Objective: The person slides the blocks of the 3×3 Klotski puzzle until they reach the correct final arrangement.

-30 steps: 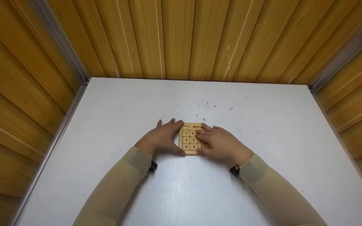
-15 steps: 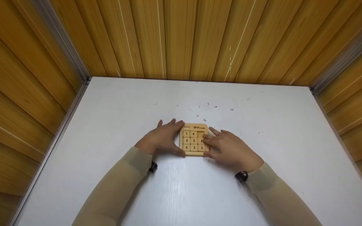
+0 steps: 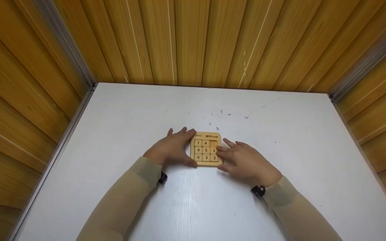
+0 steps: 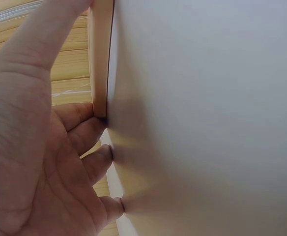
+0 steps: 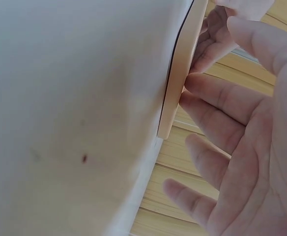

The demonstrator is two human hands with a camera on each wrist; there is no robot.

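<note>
A wooden number slide puzzle (image 3: 206,163) lies flat on the white table in the head view. Its top row reads 7, 4 and a gap at the right; below come 8, 5, 1, then 6, 3, 2. My left hand (image 3: 174,146) grips its left side, thumb at the near corner and forefinger at the far corner. In the left wrist view, those fingers (image 4: 79,118) bracket the puzzle's pale edge (image 4: 100,59). My right hand (image 3: 246,162) lies along the right side, fingers extended, with fingertips at the tile marked 1 (image 3: 213,150) and the thumb near the lower right corner.
The white table (image 3: 129,107) surrounds the puzzle, with small dark marks (image 3: 221,112) beyond it. Wood-patterned panels (image 3: 193,40) rise behind and at both sides, joined by grey metal posts (image 3: 69,40).
My right hand has drawn back to the right from over the tiles, uncovering the upper right gap and the tile marked 1. My left hand keeps its hold.
</note>
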